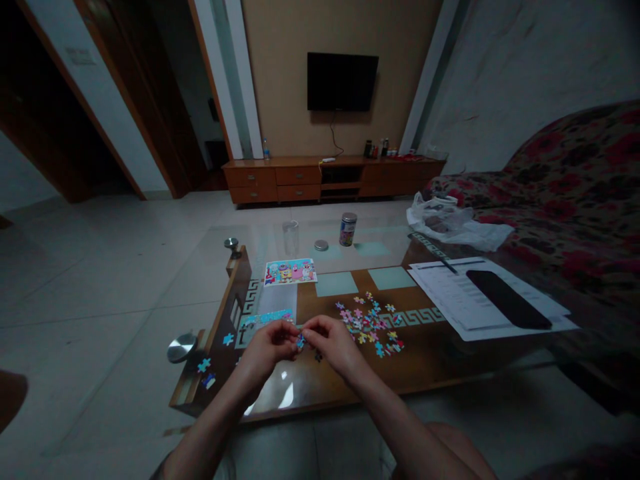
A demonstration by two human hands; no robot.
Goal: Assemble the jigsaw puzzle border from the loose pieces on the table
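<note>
Fingertips of my left hand (274,343) and my right hand (327,337) meet over the glass coffee table (320,393), pinching a small blue puzzle piece (301,341) between them. Just beyond my left hand lies a partly joined strip of puzzle (267,317), mostly light blue. To the right of my right hand spreads a loose heap of puzzle pieces (373,323) in pink, yellow and blue. A few single pieces (204,365) lie apart at the left. Behind the strip rests a cartoon picture card (291,272).
A tin (348,229), a round lid (321,245) and a clear glass (291,237) stand at the table's far side. Papers (450,313) with a black phone-like object (507,299) and a pen (449,265) lie right. A plastic bag (457,223) sits beside the flowered sofa (565,173).
</note>
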